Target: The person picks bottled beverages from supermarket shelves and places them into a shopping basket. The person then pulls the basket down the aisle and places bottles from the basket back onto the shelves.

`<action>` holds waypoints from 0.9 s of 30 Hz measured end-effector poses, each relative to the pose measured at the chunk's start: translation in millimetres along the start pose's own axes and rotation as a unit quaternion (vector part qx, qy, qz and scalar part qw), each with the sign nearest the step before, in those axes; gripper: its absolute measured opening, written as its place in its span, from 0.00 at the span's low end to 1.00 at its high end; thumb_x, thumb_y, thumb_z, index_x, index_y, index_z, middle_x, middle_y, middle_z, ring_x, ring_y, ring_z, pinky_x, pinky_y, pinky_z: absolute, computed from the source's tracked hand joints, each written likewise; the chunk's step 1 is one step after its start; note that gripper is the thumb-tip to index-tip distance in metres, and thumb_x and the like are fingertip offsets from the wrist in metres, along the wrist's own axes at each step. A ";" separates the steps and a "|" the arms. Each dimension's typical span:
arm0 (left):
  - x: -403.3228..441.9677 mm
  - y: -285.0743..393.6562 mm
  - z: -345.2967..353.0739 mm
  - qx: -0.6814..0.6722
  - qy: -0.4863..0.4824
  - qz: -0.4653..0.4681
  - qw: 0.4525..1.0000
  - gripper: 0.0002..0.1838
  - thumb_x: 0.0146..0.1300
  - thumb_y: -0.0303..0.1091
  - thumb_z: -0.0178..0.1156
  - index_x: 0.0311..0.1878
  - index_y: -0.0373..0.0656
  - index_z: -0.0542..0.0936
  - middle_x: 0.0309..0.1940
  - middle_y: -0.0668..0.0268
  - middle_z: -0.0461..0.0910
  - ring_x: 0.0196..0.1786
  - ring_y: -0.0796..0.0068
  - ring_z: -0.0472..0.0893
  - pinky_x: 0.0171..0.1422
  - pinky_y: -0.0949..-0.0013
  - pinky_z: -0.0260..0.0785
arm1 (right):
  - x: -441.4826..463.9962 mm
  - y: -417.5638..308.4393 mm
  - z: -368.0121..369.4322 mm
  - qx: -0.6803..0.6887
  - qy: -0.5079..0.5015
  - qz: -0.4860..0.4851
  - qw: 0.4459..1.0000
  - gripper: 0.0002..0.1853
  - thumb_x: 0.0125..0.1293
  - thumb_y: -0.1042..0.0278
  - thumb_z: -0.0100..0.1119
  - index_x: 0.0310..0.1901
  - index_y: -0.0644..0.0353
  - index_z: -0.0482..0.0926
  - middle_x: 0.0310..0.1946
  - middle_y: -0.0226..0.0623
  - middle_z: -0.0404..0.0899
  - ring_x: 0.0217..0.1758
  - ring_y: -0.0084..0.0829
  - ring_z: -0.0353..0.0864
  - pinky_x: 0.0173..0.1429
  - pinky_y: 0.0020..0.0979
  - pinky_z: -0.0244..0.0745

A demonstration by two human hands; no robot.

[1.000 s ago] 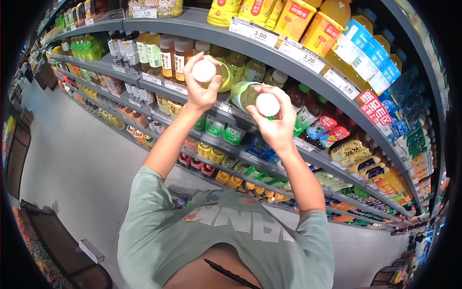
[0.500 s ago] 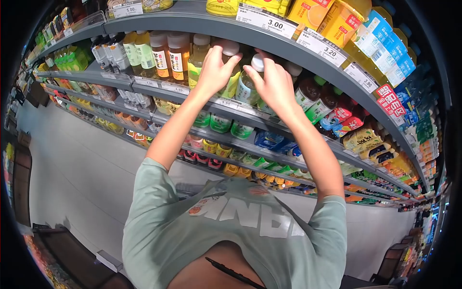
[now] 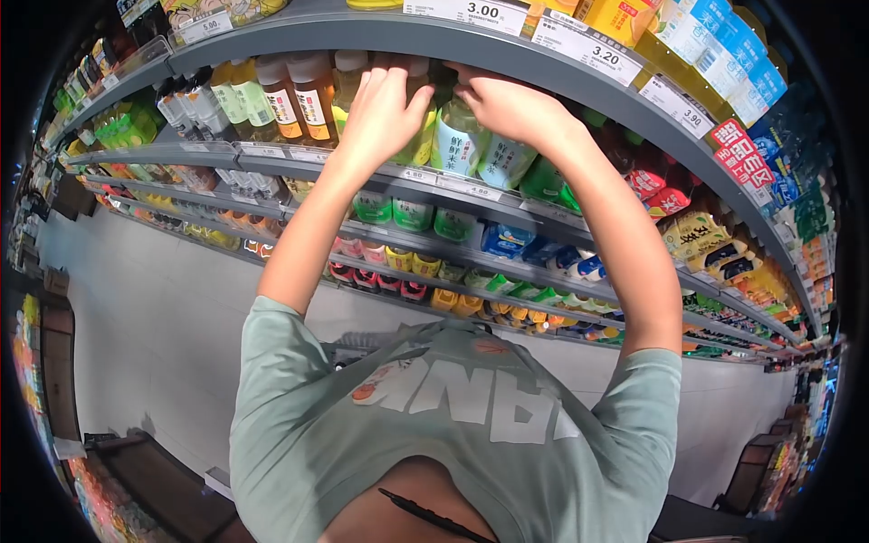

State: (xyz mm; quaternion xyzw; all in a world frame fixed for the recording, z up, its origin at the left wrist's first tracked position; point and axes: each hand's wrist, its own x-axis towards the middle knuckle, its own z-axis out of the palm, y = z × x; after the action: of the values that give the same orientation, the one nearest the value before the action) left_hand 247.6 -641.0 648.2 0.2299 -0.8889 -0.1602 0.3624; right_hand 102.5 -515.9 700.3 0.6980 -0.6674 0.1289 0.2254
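My left hand (image 3: 385,113) reaches into the second shelf, its fingers over the top of a bottle with a yellow-green label (image 3: 421,143). The thumb points right and the fingertips are partly hidden by the bottle top. Beside it, my right hand (image 3: 507,104) bends over the top of a bottle with a pale blue-green label (image 3: 457,140). What its curled fingertips touch is hidden under the shelf above. Both bottles stand upright on the shelf. A similar pale-labelled bottle (image 3: 507,161) stands just right of them.
The upper shelf edge (image 3: 362,34), with price tags, runs close above my hands. Brown tea bottles (image 3: 312,100) stand to the left, and green and red bottles to the right. Lower shelves hold more drinks. Dark display stands (image 3: 136,480) are at the lower left.
The two bottles held tilted in front of the shelf now stand upright in the row. Both hands have moved up and deeper into the shelf.
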 end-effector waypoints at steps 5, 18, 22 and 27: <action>-75.9 20.9 -8.5 -0.050 0.171 0.108 0.978 0.24 0.64 0.30 0.59 0.62 0.35 0.70 0.61 0.49 0.69 0.66 0.49 0.67 0.70 0.56 0.59 | -32.1 -20.6 -16.6 0.060 0.044 0.020 0.997 0.23 0.70 0.57 0.53 0.62 0.57 0.71 0.60 0.46 0.73 0.61 0.50 0.74 0.65 0.44 0.68; -606.2 30.9 104.5 0.016 -0.081 -0.533 0.842 0.31 0.59 0.49 0.64 0.56 0.34 0.71 0.48 0.42 0.78 0.53 0.41 0.77 0.56 0.47 0.69 | -317.4 -98.8 108.8 0.578 -0.225 0.104 0.778 0.11 0.70 0.70 0.46 0.29 0.64 0.67 0.23 0.42 0.66 0.28 0.37 0.68 0.36 0.35 0.64; -615.6 70.4 107.4 0.119 -0.033 -0.531 0.838 0.22 0.65 0.53 0.59 0.44 0.42 0.76 0.31 0.47 0.82 0.37 0.43 0.82 0.39 0.46 0.73 | -398.1 -147.8 143.0 0.689 -0.282 0.090 0.662 0.15 0.75 0.68 0.40 0.27 0.59 0.62 0.23 0.25 0.58 0.27 0.21 0.58 0.33 0.25 0.56; -612.3 87.9 101.1 0.144 -0.049 -0.563 0.812 0.19 0.60 0.43 0.62 0.50 0.44 0.75 0.40 0.53 0.82 0.44 0.49 0.82 0.45 0.50 0.74 | -467.3 -218.2 153.9 0.797 -0.325 0.177 0.478 0.13 0.71 0.71 0.39 0.25 0.58 0.61 0.24 0.28 0.61 0.28 0.21 0.60 0.34 0.24 0.56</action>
State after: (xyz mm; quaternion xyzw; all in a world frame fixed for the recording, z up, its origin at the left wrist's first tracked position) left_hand 536.1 -233.6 269.2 0.7320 -0.6331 -0.2172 0.1273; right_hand 264.5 -180.9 311.3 0.4368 -0.4127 0.4065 -0.6882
